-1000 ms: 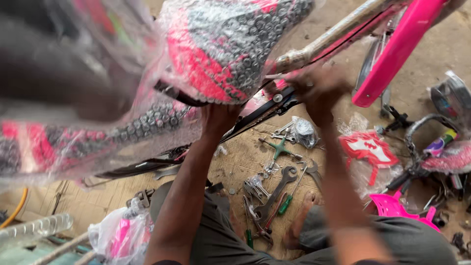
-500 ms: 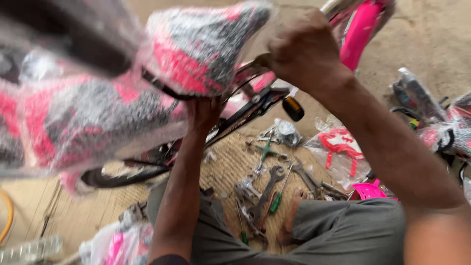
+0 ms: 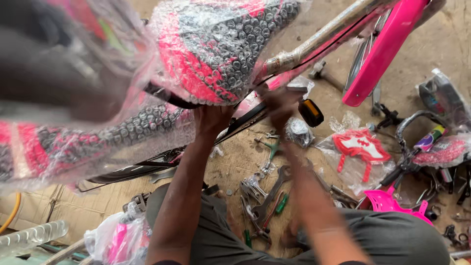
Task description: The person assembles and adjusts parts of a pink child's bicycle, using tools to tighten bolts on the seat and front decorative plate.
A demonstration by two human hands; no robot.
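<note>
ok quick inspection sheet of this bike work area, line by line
surface: flattened cardboard over a dirt floor
job's things: pink bike frame, bubble-wrapped saddle, pedal
clutter: spanners, green-handled screwdriver, bagged red part, pink plastic piece
grippers: left hand on the frame under the saddle; right hand blurred beside the pedal, grip unclear
cables: thin black cable along the tube
surroundings: plastic bags, more wrapped parts on the right

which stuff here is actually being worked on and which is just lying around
In hand:
- left hand under bubble-wrapped seat
- right hand, blurred, by pedal
- pink bike frame

Lying about:
- spanners
- red-and-white bagged part
- pink plastic piece
</note>
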